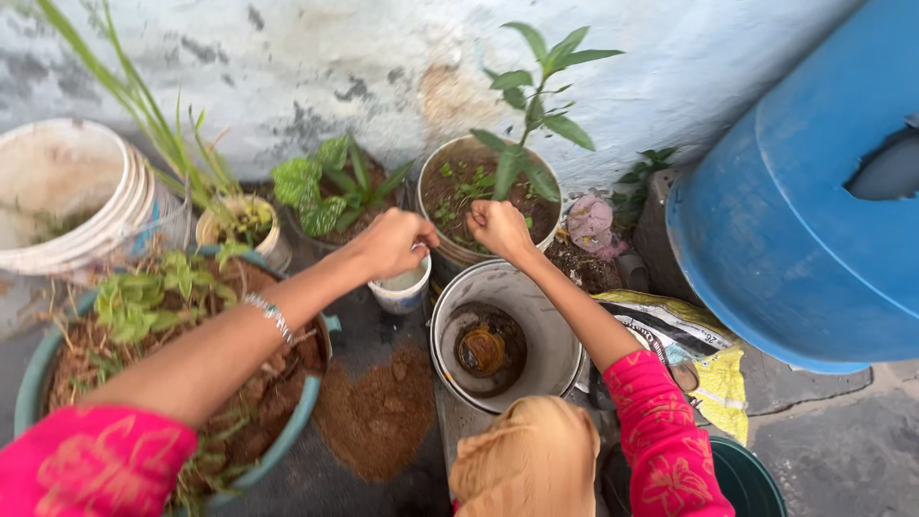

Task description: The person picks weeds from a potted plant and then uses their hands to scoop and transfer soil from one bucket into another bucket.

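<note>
My left hand (392, 241) grips the rim of a small white cup (402, 287) that stands on the ground between the pots. My right hand (500, 228) is closed in a fist over the near rim of a soil-filled pot (450, 172) holding a tall leafy sapling (536, 86). Whether the fist holds soil I cannot tell. Just below the right hand stands a white bucket (546, 345) with a little brown water at its bottom. A silver bracelet (271, 316) is on my left wrist.
A teal pot (316, 393) with dry soil and small plants sits at the left, with loose soil (378, 412) spilled beside it. A white bucket (67, 191), small potted plants (330, 196), a blue barrel (804, 220), a yellow sack (708, 364) and a stained wall (383, 57) surround me.
</note>
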